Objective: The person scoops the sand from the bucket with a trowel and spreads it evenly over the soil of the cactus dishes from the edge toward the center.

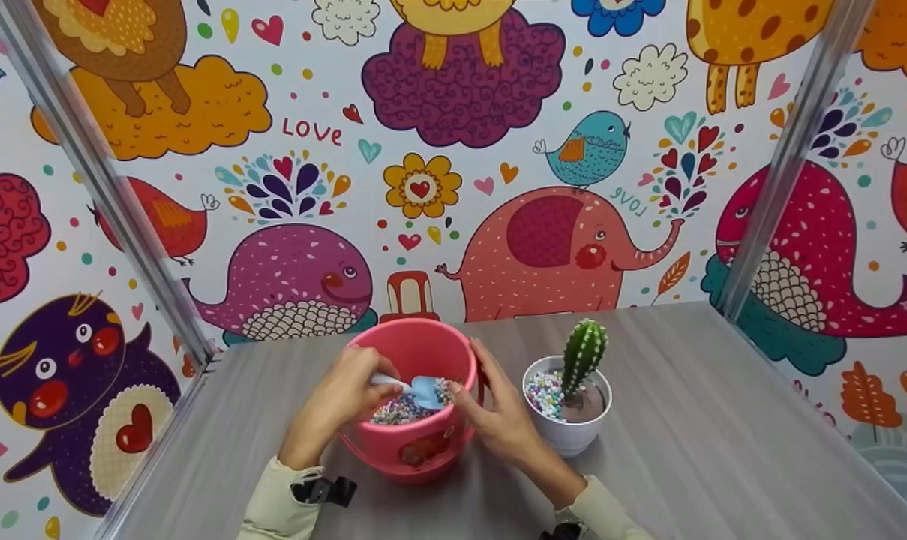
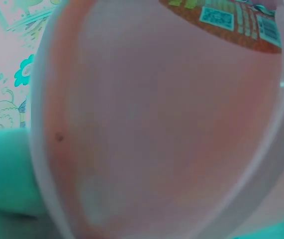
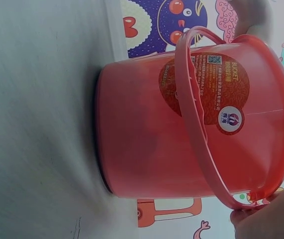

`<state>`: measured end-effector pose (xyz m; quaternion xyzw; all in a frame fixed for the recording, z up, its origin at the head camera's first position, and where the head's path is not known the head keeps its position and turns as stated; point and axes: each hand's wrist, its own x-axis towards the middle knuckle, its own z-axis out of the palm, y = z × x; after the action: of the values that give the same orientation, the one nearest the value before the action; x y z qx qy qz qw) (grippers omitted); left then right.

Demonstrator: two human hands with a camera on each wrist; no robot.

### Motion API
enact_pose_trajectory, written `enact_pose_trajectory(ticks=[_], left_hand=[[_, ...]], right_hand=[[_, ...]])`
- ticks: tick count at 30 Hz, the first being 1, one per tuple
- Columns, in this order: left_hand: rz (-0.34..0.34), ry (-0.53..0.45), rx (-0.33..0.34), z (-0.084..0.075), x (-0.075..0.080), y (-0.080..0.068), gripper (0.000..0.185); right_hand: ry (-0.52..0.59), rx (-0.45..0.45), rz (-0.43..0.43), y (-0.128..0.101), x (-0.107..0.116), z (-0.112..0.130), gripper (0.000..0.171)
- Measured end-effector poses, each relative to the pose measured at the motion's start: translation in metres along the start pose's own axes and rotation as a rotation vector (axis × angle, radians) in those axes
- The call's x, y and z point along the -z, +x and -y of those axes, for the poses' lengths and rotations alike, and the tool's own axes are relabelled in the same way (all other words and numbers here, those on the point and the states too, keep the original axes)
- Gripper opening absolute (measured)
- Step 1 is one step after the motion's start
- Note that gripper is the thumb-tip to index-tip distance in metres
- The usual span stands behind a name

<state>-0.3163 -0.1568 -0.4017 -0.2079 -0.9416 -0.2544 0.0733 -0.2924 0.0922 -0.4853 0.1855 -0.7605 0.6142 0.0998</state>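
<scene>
A red-pink bucket (image 1: 415, 442) stands on the table with small multicoloured pebbles (image 1: 399, 411) inside. Over its left rim reaches my left hand (image 1: 346, 386), pinching the handle of a small light-blue shovel (image 1: 426, 392). The shovel's blade is inside the bucket, just above the pebbles, with some pebbles at its tip. My right hand (image 1: 498, 411) holds the bucket's right rim, thumb over the inner side near the blade and fingers outside. In the right wrist view the bucket's handle (image 3: 194, 109) hangs down across its labelled side. The bucket wall (image 2: 171, 119) fills most of the left wrist view.
Right of the bucket stands a white pot (image 1: 569, 439) with a green cactus (image 1: 584, 356); similar pebbles cover its left part, beside brownish soil. The grey table (image 1: 686, 420) meets brightly printed wall panels with metal posts (image 1: 791, 165) at the corners.
</scene>
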Motion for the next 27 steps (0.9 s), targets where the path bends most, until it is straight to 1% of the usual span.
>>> enact_pose_trajectory(ticks=[3, 8, 11, 15, 19, 27], left_hand=[[-0.036, -0.008, 0.009, -0.001, 0.003, -0.003, 0.006], [-0.074, -0.013, 0.055, -0.002, 0.005, -0.008, 0.010], [-0.102, -0.011, 0.054, -0.002, 0.005, -0.012, 0.010], [-0.150, -0.012, 0.027, -0.002, 0.005, -0.016, 0.009], [-0.184, -0.011, 0.016, -0.001, 0.005, -0.020, 0.009], [-0.233, -0.012, 0.049, 0.001, 0.003, -0.026, 0.013]], right_hand=[[-0.005, 0.004, -0.004, 0.000, 0.000, 0.001, 0.082], [-0.010, -0.004, -0.007, 0.000, 0.001, 0.000, 0.082], [-0.009, -0.006, -0.004, 0.000, 0.001, 0.000, 0.082], [-0.003, 0.004, -0.007, -0.001, 0.001, 0.000, 0.081], [-0.005, 0.011, -0.012, 0.000, 0.000, 0.000, 0.081], [-0.011, 0.027, -0.008, -0.001, 0.000, -0.002, 0.080]])
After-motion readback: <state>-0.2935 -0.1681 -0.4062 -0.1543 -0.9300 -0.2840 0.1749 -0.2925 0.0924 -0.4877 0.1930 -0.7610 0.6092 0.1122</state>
